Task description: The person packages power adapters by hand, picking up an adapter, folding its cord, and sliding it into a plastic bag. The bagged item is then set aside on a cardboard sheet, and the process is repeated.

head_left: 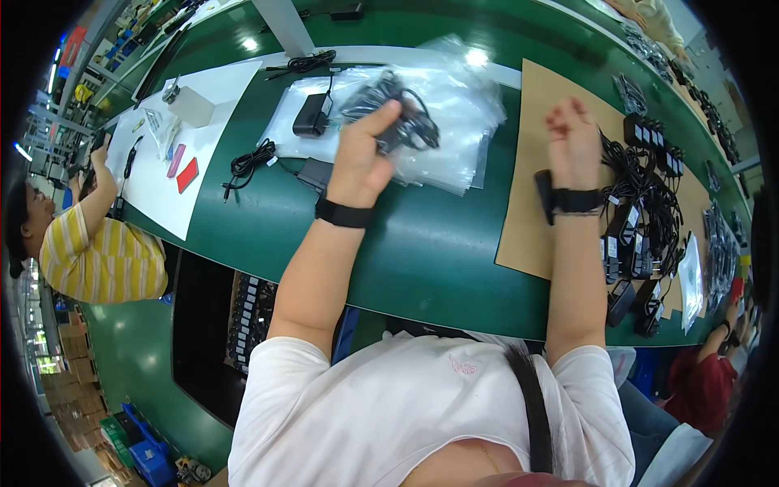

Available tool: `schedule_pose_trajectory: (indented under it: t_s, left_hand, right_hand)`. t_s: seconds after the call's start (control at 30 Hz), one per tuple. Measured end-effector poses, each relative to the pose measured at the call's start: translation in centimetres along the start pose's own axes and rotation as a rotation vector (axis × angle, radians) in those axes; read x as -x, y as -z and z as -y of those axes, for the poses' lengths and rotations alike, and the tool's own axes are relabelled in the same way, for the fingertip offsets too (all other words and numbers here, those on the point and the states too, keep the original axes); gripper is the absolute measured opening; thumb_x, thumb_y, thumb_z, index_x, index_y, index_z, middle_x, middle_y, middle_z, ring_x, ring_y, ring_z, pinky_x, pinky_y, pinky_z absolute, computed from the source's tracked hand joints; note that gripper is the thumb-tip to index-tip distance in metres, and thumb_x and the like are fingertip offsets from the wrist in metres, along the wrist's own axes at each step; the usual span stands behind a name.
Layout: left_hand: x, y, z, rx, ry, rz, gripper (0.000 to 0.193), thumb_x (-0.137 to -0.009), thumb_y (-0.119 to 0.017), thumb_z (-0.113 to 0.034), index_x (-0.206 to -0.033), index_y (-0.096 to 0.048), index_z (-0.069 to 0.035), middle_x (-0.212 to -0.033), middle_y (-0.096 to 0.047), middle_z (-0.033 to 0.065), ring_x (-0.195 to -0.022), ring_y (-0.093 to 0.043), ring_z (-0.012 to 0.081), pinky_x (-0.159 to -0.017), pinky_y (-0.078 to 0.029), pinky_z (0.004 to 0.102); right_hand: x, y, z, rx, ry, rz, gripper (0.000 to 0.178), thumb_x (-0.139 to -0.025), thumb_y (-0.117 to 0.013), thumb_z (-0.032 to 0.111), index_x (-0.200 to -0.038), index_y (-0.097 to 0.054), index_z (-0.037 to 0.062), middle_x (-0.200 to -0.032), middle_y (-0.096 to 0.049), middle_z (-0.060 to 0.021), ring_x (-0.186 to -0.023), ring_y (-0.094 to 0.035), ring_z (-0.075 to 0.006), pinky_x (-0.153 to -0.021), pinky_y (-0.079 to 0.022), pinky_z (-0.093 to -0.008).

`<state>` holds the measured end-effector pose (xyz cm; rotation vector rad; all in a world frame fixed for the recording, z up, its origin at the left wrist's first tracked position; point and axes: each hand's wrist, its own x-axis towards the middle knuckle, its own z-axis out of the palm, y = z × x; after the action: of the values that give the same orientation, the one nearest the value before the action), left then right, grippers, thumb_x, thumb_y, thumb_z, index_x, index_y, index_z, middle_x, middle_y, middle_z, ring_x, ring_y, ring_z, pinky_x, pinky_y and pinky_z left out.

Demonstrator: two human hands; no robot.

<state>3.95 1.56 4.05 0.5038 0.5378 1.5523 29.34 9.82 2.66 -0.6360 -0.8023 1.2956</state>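
My left hand [363, 154] is closed around a coiled black cable [416, 122], which seems to be inside clear plastic; what is at its other end I cannot make out. It is held above a stack of clear plastic bags [462, 154]. My right hand [573, 146] hangs over a brown cardboard sheet [527, 215], its fingers smeared by motion. Beside it lies a pile of black power adapters [641, 252] with tangled cables. Left of my left hand are a black adapter [311, 116] on the bags and a grey-black adapter [315, 174] with a coiled cable [253, 165].
A white sheet [215, 134] at the left carries a white box [191, 106], a red card [187, 174] and a pink piece [175, 160]. A grey post [284, 28] rises at the green table's back. A person in a yellow striped shirt [105, 252] works at the left.
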Motion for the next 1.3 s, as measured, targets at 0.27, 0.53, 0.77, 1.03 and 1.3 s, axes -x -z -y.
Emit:
schedule_pose_trajectory:
  t_s: [0.27, 0.53, 0.77, 1.03, 1.3]
  left_hand:
    - [1.0, -1.1, 3.0, -0.156, -0.181, 0.073, 0.030, -0.077, -0.060, 0.002, -0.106, -0.053, 0.000, -0.094, -0.060, 0.0065, -0.086, -0.058, 0.0172, -0.079, -0.047, 0.0298]
    - [1.0, -1.1, 2.7, -0.477, -0.039, 0.092, 0.078, -0.066, -0.077, -0.009, -0.129, -0.032, 0.000, -0.110, -0.051, 0.0101, -0.100, -0.051, 0.0165, -0.083, -0.044, 0.0291]
    - [1.4, -1.7, 3.3, -0.578, -0.029, -0.029, 0.028, -0.073, -0.070, -0.011, -0.095, -0.057, 0.001, -0.087, -0.059, 0.0044, -0.077, -0.054, 0.0097, -0.065, -0.043, 0.0219]
    - [1.5, -1.5, 4.1, -0.499, -0.187, -0.008, 0.009, -0.077, -0.059, -0.003, -0.085, -0.061, 0.002, -0.081, -0.059, 0.0042, -0.072, -0.051, 0.0072, -0.065, -0.042, 0.0214]
    - [1.0, -1.6, 1.4, -0.341, 0.157, -0.014, 0.020, -0.084, -0.054, -0.014, -0.091, -0.062, 0.003, -0.079, -0.059, 0.0034, -0.074, -0.050, 0.0089, -0.073, -0.039, 0.0230]
  right_hand:
    - [6.9, -5.8, -3.0, -0.010, -0.536, 0.528, 0.055, -0.089, -0.046, 0.040, -0.135, -0.028, 0.0147, -0.132, -0.038, -0.0078, -0.114, -0.043, -0.0222, -0.087, -0.042, -0.0439]
    - [6.2, -6.0, -2.4, 0.486, -0.026, 0.235, 0.026, -0.093, -0.043, 0.020, -0.096, -0.060, 0.0005, -0.087, -0.061, -0.0019, -0.078, -0.058, -0.0147, -0.069, -0.046, -0.0270]
    - [7.7, -6.8, -2.9, 1.144, 0.833, 0.374, 0.009, -0.080, -0.052, 0.001, -0.084, -0.060, 0.0019, -0.077, -0.060, -0.0123, -0.070, -0.058, -0.0295, -0.062, -0.047, -0.0346]
    - [7.3, -6.7, -3.6, 0.455, 0.005, 0.223, 0.021, -0.090, -0.050, 0.017, -0.091, -0.060, -0.0005, -0.083, -0.061, -0.0036, -0.075, -0.054, -0.0107, -0.069, -0.044, -0.0248]
    - [6.3, -5.9, -2.8, 0.202, -0.398, 0.228, 0.028, -0.092, -0.047, 0.025, -0.094, -0.060, -0.0005, -0.087, -0.059, -0.0028, -0.077, -0.053, -0.0084, -0.072, -0.042, -0.0207]
